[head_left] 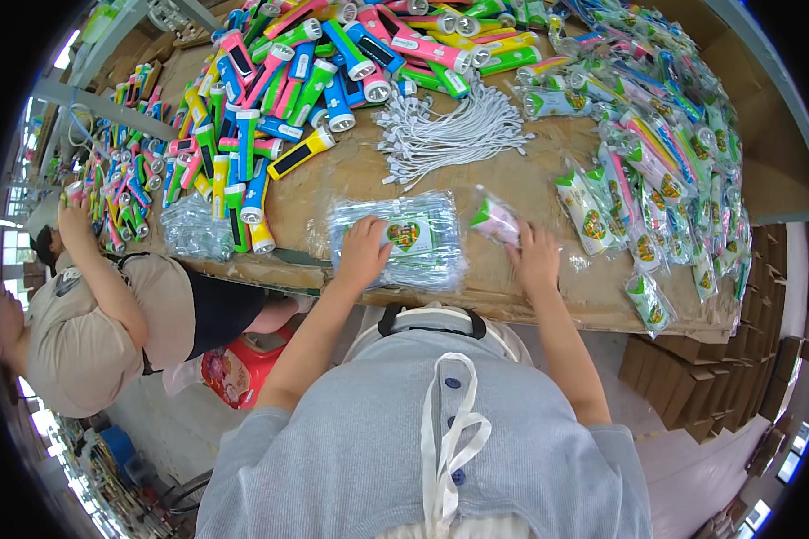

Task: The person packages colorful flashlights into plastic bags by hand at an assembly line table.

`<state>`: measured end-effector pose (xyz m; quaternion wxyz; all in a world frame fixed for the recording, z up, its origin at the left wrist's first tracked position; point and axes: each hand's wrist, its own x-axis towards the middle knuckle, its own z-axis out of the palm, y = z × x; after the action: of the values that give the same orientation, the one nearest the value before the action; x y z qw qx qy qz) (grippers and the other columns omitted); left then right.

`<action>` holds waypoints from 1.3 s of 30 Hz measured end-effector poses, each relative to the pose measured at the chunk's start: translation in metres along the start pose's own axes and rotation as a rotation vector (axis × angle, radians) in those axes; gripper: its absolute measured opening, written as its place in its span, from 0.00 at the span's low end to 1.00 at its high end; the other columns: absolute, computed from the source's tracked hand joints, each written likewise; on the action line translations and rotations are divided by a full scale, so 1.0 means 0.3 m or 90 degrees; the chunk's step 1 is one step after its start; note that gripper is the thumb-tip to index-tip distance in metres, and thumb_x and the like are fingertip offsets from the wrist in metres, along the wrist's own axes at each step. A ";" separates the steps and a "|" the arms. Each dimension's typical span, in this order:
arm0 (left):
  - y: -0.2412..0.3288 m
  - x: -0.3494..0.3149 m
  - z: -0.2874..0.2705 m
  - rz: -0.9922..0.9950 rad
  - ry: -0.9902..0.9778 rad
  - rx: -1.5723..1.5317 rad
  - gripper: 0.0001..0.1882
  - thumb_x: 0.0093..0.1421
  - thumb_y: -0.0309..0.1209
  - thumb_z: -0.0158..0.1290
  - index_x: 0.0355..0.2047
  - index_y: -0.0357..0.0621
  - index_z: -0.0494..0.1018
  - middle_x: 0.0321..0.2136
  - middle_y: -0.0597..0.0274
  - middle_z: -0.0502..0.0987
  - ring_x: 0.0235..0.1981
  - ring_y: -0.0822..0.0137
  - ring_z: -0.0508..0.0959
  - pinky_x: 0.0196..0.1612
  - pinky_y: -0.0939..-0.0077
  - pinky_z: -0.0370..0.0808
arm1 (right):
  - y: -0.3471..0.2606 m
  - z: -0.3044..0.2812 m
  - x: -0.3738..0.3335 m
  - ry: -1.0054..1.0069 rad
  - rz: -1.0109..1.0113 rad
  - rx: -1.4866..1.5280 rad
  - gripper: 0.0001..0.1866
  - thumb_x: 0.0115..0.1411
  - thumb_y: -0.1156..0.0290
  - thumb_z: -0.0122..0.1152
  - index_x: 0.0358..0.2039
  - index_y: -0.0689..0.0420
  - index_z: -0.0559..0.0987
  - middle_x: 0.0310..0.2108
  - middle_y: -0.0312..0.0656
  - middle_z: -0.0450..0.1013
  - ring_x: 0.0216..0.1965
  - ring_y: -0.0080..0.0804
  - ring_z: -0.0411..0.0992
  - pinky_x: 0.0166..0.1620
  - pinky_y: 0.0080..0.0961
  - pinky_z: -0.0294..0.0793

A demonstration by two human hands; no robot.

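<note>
My right hand (538, 256) grips the near end of a bagged flashlight (496, 220), pink and green inside its clear wrapper. It holds it just above the cardboard-covered table. On a stack of clear printed plastic bags (431, 256) lies my left hand (364, 251), fingers stretched over the left part of the stack. Beyond the bags is a bundle of white charging cables (454, 130). Loose flashlights (301, 160) in yellow, blue, green and pink are heaped at the far left. Bagged flashlights (656, 166) form a pile at the right.
Another stack of clear bags (198, 229) lies at the table's left edge. A co-worker (108, 314) sits at the left, one hand by more loose flashlights (126, 193). A red stool (252, 364) stands below the table. Brown cartons (692, 377) are stacked at the right.
</note>
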<state>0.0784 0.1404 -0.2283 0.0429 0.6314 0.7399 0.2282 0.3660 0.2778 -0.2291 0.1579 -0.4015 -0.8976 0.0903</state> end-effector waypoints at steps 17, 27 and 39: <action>-0.056 0.131 0.034 -0.025 -0.048 0.033 0.09 0.45 0.28 0.56 0.27 0.45 0.69 0.33 0.60 0.69 0.39 0.58 0.67 0.40 0.65 0.63 | -0.086 0.069 0.305 0.136 -0.064 -0.068 0.05 0.45 0.73 0.54 0.25 0.56 0.73 0.28 0.46 0.69 0.34 0.45 0.67 0.37 0.38 0.66; 0.027 0.073 -0.085 0.068 -0.021 -0.108 0.06 0.48 0.27 0.52 0.24 0.44 0.66 0.22 0.62 0.71 0.29 0.59 0.72 0.38 0.65 0.63 | -0.384 0.101 0.254 -0.005 -0.328 0.254 0.05 0.45 0.72 0.58 0.23 0.54 0.71 0.23 0.37 0.68 0.29 0.35 0.69 0.31 0.30 0.69; 0.108 0.054 -0.172 0.277 -0.035 -0.020 0.06 0.45 0.28 0.50 0.25 0.44 0.67 0.25 0.63 0.70 0.30 0.64 0.71 0.37 0.71 0.65 | -0.397 -0.046 0.204 -0.226 -0.185 0.405 0.06 0.50 0.70 0.57 0.27 0.57 0.77 0.27 0.43 0.73 0.31 0.41 0.72 0.34 0.33 0.71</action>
<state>0.0866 0.1445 -0.1661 0.0226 0.7814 0.5810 0.2268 0.2499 0.2453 -0.1689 0.1282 -0.1796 -0.8855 0.4090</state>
